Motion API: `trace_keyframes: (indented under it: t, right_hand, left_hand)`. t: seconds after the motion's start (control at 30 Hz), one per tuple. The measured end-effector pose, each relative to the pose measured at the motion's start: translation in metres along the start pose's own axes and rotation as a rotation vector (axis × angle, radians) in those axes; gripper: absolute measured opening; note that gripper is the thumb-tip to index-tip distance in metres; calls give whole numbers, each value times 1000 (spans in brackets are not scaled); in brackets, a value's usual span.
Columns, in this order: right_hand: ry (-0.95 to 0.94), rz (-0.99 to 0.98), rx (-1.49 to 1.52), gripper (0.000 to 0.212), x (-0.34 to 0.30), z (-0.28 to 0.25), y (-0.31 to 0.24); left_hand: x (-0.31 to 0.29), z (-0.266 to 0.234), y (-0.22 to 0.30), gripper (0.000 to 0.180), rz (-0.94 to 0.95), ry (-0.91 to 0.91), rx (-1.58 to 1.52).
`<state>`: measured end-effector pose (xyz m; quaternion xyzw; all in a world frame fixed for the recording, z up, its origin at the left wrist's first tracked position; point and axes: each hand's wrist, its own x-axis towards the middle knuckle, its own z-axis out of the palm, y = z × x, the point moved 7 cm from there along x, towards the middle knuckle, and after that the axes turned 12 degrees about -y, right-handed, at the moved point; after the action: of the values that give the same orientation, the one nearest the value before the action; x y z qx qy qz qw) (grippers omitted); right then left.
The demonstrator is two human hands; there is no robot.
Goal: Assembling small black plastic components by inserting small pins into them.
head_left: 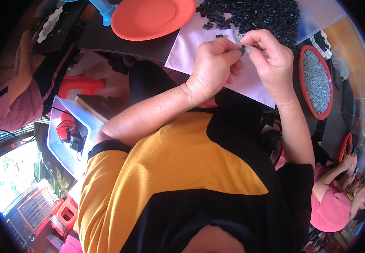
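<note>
Above a pale pink cloth (182, 52), my two hands meet at the fingertips. My left hand (214, 67) is closed in a pinch on a small black plastic part (242, 49). Against the same part, the thumb and forefinger of my right hand (271, 61) are pinched together; whatever else they hold is hidden. Just beyond my fingers lies a heap of black plastic parts (258, 17), with a few loose ones at its near edge. To the right of my right hand stands a red oval basket (302, 86) full of silvery screws (317, 80).
A round orange-red plate (153, 19) lies at the far left of the dark table, beside a blue stand (105, 14). Left of me is a translucent bin (60, 141) with a corded black device. Other people sit at left (18, 101) and lower right (332, 206).
</note>
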<state>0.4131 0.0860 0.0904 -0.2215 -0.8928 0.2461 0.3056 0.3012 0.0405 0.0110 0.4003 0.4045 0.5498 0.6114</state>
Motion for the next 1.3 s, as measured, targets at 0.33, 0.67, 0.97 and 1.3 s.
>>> trace_keyframes:
  t: [0.33,0.67,0.97,1.3]
  right_hand:
    - [-12,-316,-473,27,-3,15,-36]
    - [39,-266,-395,30,0,12,-31]
    - [4,-340,-634,25,-10,26,-43]
    - [103,-337,-671,27,-19,33,-42]
  left_hand:
    - [0,0,0,13,36,-10,67]
    - [1,-3,3,12,12,20,-26]
    - [-2,-2,10,9,61,84,-43]
    - [-2,-4,6,18,99,73,182]
